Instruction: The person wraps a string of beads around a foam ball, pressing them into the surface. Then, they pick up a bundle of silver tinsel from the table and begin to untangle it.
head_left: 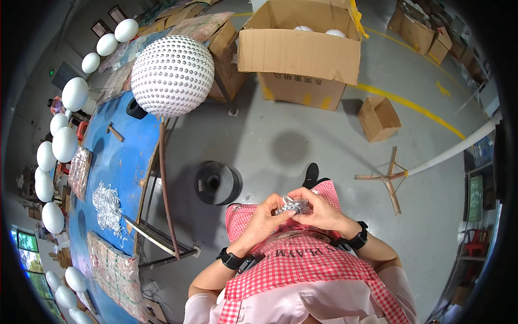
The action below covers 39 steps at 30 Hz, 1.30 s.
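Observation:
My left hand (266, 218) and my right hand (321, 211) meet in front of my apron, both closed around a crumpled, shiny silver bundle (292, 205). Its exact kind is too small to make out, and fingers cover part of it. Ahead to the left, a large white ball (172, 75) covered with rows of silver studs sits at the far end of the blue table (123, 156). A loose pile of silvery strands (108, 209) lies on the table to my left.
A hammer (115, 132) lies on the table. A black round weight (217, 183) stands on the floor beside it. Ahead are a big carton (302, 54) and a small open box (379, 119). A wooden-footed stand (393, 177) is at right; several white balls (65, 144) hang at left.

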Motion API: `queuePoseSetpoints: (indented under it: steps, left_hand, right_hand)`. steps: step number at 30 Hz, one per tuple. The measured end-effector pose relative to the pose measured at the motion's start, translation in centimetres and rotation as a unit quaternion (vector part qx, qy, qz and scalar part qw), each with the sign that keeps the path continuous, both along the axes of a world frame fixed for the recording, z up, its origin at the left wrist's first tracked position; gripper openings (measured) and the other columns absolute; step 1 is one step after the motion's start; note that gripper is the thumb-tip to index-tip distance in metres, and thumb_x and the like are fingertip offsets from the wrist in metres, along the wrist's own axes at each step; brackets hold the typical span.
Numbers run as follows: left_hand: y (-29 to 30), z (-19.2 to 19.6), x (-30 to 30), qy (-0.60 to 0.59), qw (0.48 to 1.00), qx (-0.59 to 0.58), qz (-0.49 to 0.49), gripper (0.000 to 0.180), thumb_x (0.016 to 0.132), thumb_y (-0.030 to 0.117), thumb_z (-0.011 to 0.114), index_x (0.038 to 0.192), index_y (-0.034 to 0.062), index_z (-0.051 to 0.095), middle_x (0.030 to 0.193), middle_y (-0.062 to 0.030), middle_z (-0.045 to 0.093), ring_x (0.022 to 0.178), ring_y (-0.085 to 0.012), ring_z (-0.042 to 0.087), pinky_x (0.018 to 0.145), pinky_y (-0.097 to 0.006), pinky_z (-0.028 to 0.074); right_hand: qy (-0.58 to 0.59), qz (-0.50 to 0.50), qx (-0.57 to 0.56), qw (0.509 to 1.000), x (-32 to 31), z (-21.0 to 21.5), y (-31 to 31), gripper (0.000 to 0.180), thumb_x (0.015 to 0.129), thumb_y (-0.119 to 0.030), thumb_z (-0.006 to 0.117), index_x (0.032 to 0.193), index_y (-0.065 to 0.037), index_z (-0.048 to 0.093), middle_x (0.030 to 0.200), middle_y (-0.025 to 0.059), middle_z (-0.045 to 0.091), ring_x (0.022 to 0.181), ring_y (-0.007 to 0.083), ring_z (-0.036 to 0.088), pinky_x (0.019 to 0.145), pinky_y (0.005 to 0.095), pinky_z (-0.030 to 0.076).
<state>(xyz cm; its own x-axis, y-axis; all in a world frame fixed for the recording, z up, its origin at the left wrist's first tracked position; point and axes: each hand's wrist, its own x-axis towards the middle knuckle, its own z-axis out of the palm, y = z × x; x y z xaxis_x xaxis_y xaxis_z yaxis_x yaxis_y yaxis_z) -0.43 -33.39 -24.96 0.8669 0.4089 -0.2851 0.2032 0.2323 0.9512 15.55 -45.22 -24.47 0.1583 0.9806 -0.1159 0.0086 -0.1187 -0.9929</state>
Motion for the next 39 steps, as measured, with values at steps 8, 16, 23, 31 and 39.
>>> queuePoseSetpoints:
  steps: [8, 16, 23, 31, 39]
  left_hand:
    - [0.1, 0.1, 0.2, -0.033, 0.999, -0.026, 0.006, 0.014, 0.09, 0.008, 0.065, 0.096, 0.0055, 0.052, 0.089, 0.0012, 0.06, 0.078, -0.0045, 0.051, 0.067, -0.02, 0.042]
    - [0.7, -0.4, -0.4, 0.055, 0.997, -0.051, -0.024, 0.013, 0.092, 0.011, 0.063, 0.101, 0.0057, 0.055, 0.089, 0.0041, 0.055, 0.081, -0.0026, 0.048, 0.071, -0.019, 0.041]
    - [0.1, 0.6, 0.1, 0.051, 0.998, 0.014, -0.042, 0.016, 0.09, 0.012, 0.065, 0.102, 0.0038, 0.057, 0.089, 0.0034, 0.056, 0.083, -0.0038, 0.048, 0.074, -0.021, 0.042]
    - [0.0, 0.6, 0.2, 0.055, 0.995, 0.084, 0.012, 0.014, 0.085, 0.012, 0.066, 0.092, 0.0019, 0.059, 0.078, 0.0028, 0.056, 0.069, -0.004, 0.047, 0.061, -0.021, 0.04]
    - [0.3, 1.7, 0.3, 0.107, 0.989, 0.097, -0.029, 0.014, 0.085, 0.011, 0.068, 0.094, 0.0013, 0.061, 0.081, 0.0021, 0.058, 0.074, -0.0044, 0.048, 0.067, -0.023, 0.042]
  right_hand:
    - [0.017, 0.034, 0.007, 0.999, 0.8, -1.6, 0.1, 0.047, 0.08, 0.003, 0.057, 0.125, -0.003, 0.044, 0.096, 0.0077, 0.059, 0.089, 0.013, 0.058, 0.077, 0.028, 0.047]
    - [0.179, 0.021, -0.086, 0.98, 1.2, 0.4, 0.1, 0.037, 0.088, 0.002, 0.05, 0.124, -0.005, 0.047, 0.095, 0.0035, 0.059, 0.085, 0.008, 0.055, 0.073, 0.0236, 0.044]
    - [0.215, 0.013, -0.073, 0.974, 1.4, 0.0, -0.2, 0.033, 0.092, -0.006, 0.052, 0.124, -0.007, 0.048, 0.097, 0.0019, 0.059, 0.091, 0.0075, 0.054, 0.083, 0.0249, 0.042]
    - [0.18, 0.007, -0.09, 0.979, 0.8, 1.3, 0.2, 0.045, 0.086, -0.006, 0.062, 0.127, -0.005, 0.045, 0.098, 0.0029, 0.057, 0.088, 0.008, 0.054, 0.076, 0.0228, 0.043]
    - [0.11, 0.051, -0.033, 0.992, 1.1, -2.2, 0.2, 0.047, 0.08, 0.002, 0.059, 0.124, -0.004, 0.044, 0.096, 0.0056, 0.058, 0.079, 0.0075, 0.055, 0.068, 0.0221, 0.045]
